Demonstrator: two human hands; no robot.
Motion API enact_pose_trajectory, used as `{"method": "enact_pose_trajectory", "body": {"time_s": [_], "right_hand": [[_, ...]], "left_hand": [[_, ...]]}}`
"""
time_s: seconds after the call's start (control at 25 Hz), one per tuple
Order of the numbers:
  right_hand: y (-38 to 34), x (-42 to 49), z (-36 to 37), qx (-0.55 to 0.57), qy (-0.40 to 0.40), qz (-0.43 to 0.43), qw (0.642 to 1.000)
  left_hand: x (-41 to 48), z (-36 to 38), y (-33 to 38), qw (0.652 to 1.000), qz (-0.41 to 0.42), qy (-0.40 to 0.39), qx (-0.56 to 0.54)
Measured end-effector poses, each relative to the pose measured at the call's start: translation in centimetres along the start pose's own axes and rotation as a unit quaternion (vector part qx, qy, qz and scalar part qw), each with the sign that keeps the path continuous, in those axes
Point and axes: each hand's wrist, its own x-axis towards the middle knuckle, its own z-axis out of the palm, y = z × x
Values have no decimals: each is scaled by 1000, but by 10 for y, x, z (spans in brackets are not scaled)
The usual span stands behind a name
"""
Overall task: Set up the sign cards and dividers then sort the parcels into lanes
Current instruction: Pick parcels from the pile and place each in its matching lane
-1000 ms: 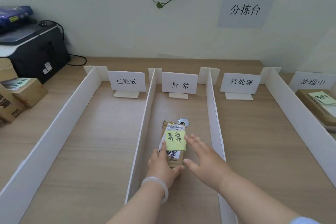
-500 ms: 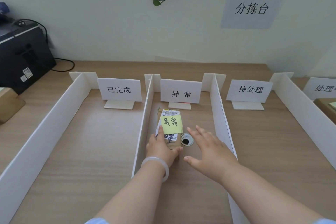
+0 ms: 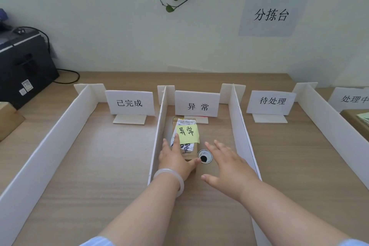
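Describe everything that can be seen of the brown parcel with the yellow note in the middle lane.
The parcel is a small oblong box of brown cardboard. It lies flat along the lane, just before the 异常 sign card. On top are a white printed label and a yellow sticky note handwritten 异常. It lies close to the left divider; whether they touch is unclear. The left hand rests on its near end, fingers straight. The right hand is apart from it.

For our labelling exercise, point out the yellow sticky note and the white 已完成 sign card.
Yellow paper sticky note (image 3: 188, 133): head view, its middle.
White 已完成 sign card (image 3: 129, 103): head view, printed face.
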Motion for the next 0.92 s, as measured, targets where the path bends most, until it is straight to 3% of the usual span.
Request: {"method": "enact_pose_trajectory", "body": {"time_s": [0.2, 0.36, 0.68, 0.92], "right_hand": [[-12, -54, -44, -52, 21, -37, 998], [-53, -95, -87, -70, 45, -93, 992], [-205, -195, -138, -111, 88, -268, 953], [-341, -263, -112, -120, 110, -360, 919]], "left_hand": [[-70, -52, 8, 989, 115, 22, 94], [-151, -130, 3, 959, 149, 99, 218], [-349, -269, -69, 924, 27, 186, 333], [-461, -334, -167, 910, -54, 230, 341]]}}
